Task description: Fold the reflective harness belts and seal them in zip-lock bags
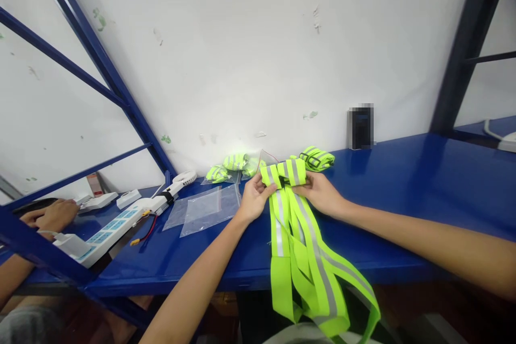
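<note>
Fluorescent yellow reflective straps [318,247] with silver stripes hang in loose loops over the front edge of the blue table. Their upper ends are gathered into two folded bundles side by side. My left hand [258,196] is closed on the left bundle, thumb in front. On the other side, my right hand [320,192] grips the right bundle, its fingers partly hidden behind the webbing. A dark piece shows between the two bundles. Just behind my hands lies a rolled reflective strap [317,158] with a black buckle.
Clear plastic bags [210,209] lie left of my hands, near bagged yellow rolls [226,166]. Farther left are a power strip [110,234], a small white fan [183,178] and a red-black cable [145,228]. Another person's hands [56,216] rest beyond the blue frame [137,118].
</note>
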### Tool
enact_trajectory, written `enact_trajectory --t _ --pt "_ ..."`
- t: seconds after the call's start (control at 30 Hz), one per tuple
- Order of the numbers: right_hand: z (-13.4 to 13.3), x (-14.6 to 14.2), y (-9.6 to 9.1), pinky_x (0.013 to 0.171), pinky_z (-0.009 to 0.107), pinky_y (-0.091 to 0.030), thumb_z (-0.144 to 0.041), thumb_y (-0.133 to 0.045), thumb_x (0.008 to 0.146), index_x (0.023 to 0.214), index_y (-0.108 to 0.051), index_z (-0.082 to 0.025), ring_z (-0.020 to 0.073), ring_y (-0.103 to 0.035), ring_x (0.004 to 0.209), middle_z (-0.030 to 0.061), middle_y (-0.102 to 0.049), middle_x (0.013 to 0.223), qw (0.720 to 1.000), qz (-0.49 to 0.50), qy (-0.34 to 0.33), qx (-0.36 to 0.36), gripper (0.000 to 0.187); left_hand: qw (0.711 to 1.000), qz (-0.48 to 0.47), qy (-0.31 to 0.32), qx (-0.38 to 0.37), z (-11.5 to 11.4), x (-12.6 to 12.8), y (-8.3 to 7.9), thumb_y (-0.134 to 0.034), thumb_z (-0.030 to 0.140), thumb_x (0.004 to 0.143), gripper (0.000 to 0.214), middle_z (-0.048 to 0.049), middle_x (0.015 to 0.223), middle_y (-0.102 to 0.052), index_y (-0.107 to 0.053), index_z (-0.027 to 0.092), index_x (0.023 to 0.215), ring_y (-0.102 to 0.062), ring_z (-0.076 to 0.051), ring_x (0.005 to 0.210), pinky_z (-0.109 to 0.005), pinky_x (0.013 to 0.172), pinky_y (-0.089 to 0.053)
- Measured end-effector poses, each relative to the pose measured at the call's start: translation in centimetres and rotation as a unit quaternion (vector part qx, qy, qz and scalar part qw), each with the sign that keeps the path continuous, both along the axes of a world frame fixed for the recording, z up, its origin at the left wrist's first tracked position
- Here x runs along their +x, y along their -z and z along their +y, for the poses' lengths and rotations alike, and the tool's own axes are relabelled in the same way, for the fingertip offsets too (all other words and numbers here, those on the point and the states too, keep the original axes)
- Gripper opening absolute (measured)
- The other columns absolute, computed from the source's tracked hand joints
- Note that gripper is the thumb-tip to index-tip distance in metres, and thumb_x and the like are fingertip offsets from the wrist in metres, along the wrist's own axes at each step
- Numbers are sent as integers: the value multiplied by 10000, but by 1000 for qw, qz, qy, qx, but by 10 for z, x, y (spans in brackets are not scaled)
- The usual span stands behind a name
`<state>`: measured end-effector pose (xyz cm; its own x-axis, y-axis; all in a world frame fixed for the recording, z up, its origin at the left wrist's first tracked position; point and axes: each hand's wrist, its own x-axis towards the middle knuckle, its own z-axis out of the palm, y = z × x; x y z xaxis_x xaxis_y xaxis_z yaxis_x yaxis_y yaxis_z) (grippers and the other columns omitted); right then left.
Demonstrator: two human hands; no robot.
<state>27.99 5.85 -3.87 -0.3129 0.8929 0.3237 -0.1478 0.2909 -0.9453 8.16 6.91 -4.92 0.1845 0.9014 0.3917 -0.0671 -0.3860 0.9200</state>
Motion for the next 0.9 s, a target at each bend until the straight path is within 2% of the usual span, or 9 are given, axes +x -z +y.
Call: enact_trajectory --t 0.13,0.27,0.33,0.4,0.5,0.6,0.73,0.83,0.9 --pt "0 0 3 946 470 -487 -146 -642 729 1028 -647 -182 308 -615 1086 72 -694 1104 998 -48 11 49 302 1000 24 15 12 -3 1 1 -740 354 720 509 -115 1056 -698 -554 138 1141 -675 -238 937 -356 847 -528" --pt "4 3 10 998 472 -447 -181 -621 780 1181 -584 -205 307 -536 1197 70 -620 1242 992 -79 -11 99 404 999 37 27 1 -6 1 0 -703 391 755 521 -113 1075 -692 -542 140 1181 -673 -234 932 -337 824 -529" --pt "5 4 11 1011 464 -437 -208 -622 799 1324 -469 -225 297 -515 1219 74 -572 1300 989 -82 -17 119 547 999 49 18 10 -6 0 -1 -692 395 763 500 -114 1076 -691 -556 131 1166 -670 -231 927 -315 797 -529" --pt "3 6 10 990 461 -454 -234 -630 808 1453 -272 -254 282 -552 1170 81 -551 1313 990 -77 -23 119 738 998 55 -1 30 -5 -1 -2 -700 381 757 478 -110 1070 -692 -572 126 1140 -666 -226 922 -292 776 -525" --pt "-1 6 5 924 447 -500 -267 -623 821 1504 -60 -285 254 -625 1028 88 -557 1290 992 -61 -43 98 885 997 56 -21 54 -3 -4 -3 -697 358 762 451 -103 1069 -692 -578 126 1130 -665 -213 909 -273 755 -522" --pt "-3 7 3 939 442 -486 -264 -627 808 1507 -83 -273 263 -617 1042 97 -520 1334 990 -82 -46 104 886 997 73 -2 41 -3 -6 -2 -698 346 763 448 -101 1051 -697 -581 125 1136 -671 -208 874 -274 742 -522" --pt "1 8 8 1039 439 -392 -238 -654 772 1509 -142 -247 296 -515 1209 98 -454 1411 980 -138 -5 145 897 996 78 35 14 -4 -3 0 -701 344 761 451 -105 1047 -700 -587 125 1139 -673 -218 882 -288 756 -520" --pt "3 4 10 1047 378 -391 -252 -657 778 1511 -139 -245 276 -444 1288 78 -369 1482 985 -93 1 147 898 999 37 33 3 -2 1 2 -719 349 742 450 -112 1024 -708 -603 116 1110 -676 -226 884 -300 767 -521" --pt "3 0 10 966 361 -469 -271 -661 784 1513 -112 -261 255 -533 1198 77 -395 1466 991 -47 -19 123 912 1000 -6 27 -15 1 3 4 -742 351 715 472 -116 1032 -709 -608 118 1103 -677 -239 901 -318 787 -521"
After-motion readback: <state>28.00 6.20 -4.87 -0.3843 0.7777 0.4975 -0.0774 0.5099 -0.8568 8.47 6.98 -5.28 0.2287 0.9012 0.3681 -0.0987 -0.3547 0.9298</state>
